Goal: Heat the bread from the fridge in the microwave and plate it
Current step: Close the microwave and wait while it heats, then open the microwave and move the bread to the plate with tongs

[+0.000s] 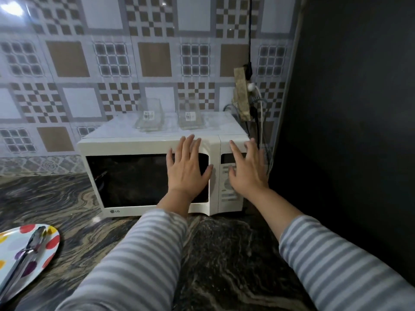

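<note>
Left hand (187,167) spread flat on the microwave (157,176) door's right edge, right hand (246,170) spread over the control panel (231,176); both hold nothing. Bread not visible, door looks closed. Best: steady the door and press one button cleanly; plate (48,248) with tongs (22,257) waits at the counter's front-left corner.

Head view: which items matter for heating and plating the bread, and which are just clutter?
Job:
- microwave, door shut
- left hand flat on the door
- right hand at the control panel
- spotted plate with tongs on it
Bread not visible.

Lying about:
- two glass containers on the microwave
- wall socket and cables
</note>
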`<state>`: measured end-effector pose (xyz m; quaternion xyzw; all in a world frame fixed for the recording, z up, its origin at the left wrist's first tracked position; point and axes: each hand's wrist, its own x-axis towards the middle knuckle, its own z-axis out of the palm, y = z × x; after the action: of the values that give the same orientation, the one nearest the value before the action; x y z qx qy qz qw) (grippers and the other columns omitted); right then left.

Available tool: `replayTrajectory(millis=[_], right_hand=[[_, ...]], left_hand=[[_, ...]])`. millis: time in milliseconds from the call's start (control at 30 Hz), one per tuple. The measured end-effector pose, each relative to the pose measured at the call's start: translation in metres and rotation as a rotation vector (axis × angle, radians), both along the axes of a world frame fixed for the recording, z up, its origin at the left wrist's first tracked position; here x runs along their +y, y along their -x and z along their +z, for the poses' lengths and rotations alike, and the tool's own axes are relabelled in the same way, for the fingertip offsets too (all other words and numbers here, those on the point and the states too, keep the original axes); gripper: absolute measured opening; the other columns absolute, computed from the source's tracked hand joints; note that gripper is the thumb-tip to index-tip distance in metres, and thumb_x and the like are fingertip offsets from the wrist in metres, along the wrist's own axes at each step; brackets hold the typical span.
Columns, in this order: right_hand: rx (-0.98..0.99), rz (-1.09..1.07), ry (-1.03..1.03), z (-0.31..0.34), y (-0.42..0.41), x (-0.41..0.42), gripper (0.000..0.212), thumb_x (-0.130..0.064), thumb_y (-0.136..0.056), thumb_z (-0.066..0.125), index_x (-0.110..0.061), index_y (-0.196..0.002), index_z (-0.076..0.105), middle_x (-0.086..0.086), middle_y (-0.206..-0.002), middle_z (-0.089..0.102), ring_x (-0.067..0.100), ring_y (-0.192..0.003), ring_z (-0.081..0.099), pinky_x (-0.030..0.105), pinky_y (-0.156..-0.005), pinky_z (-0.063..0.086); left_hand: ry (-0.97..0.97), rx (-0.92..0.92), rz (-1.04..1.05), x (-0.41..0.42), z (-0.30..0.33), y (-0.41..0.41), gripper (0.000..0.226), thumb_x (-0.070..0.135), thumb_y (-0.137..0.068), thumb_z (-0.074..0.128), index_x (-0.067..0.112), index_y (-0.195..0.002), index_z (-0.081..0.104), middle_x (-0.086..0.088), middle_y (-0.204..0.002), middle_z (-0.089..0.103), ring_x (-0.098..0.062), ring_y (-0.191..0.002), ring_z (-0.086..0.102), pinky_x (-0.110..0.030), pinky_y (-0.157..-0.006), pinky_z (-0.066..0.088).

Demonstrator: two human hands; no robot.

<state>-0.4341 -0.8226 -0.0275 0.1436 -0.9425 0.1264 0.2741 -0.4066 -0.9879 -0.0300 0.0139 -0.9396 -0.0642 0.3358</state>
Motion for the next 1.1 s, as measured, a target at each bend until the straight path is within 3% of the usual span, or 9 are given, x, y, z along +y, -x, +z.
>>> replayTrajectory(millis=[133,300,533,733,1100], right_hand=[[-0.001,0.078,-0.002,0.023,0.023,-0.006,0.060,-0.024,-0.099,0.039,-0.021,-0.153,0.014,0.009,-0.160,0.007,0.025,-0.148,0.000,0.043,-0.119,-0.001],[-0.085,0.130,-0.130,0.033,0.045,-0.007,0.052,-0.023,-0.103,0.027,-0.016,-0.153,0.013,0.004,-0.161,0.007,0.020,-0.149,-0.003,0.041,-0.119,-0.007],[-0.067,0.161,-0.112,0.031,0.048,-0.003,0.050,-0.022,-0.103,0.029,-0.019,-0.152,0.019,0.002,-0.160,0.015,0.018,-0.147,0.008,0.036,-0.119,-0.001],[-0.058,0.153,-0.093,0.031,0.049,-0.005,0.050,-0.021,-0.103,0.031,-0.021,-0.151,0.021,0.002,-0.160,0.016,0.018,-0.147,0.009,0.034,-0.119,0.001],[-0.090,0.170,-0.097,0.034,0.050,-0.001,0.049,-0.023,-0.103,0.031,-0.022,-0.151,0.020,0.001,-0.160,0.015,0.017,-0.147,0.008,0.034,-0.120,0.002]], left_hand=[[0.026,-0.100,-0.005,0.001,0.024,0.021,0.081,0.066,-0.089,0.037,0.022,-0.152,0.011,0.003,-0.160,0.009,-0.017,-0.148,-0.002,-0.050,-0.117,0.002],[0.100,-0.098,0.014,0.001,0.028,0.032,0.076,0.068,-0.087,0.041,0.025,-0.148,0.025,0.004,-0.149,0.029,-0.018,-0.141,0.021,-0.052,-0.117,0.006],[0.160,-0.035,0.060,0.001,0.025,0.037,0.078,0.069,-0.082,0.050,0.025,-0.144,0.030,0.002,-0.141,0.034,-0.021,-0.134,0.029,-0.045,-0.117,0.015],[0.240,-0.041,0.046,0.000,0.042,0.045,0.082,0.072,-0.076,0.056,0.018,-0.136,0.039,0.001,-0.133,0.042,-0.021,-0.126,0.037,-0.036,-0.105,0.030],[0.223,-0.131,-0.010,-0.002,0.050,0.047,0.087,0.071,-0.072,0.061,0.015,-0.134,0.039,-0.002,-0.133,0.042,-0.022,-0.126,0.036,-0.035,-0.103,0.032]])
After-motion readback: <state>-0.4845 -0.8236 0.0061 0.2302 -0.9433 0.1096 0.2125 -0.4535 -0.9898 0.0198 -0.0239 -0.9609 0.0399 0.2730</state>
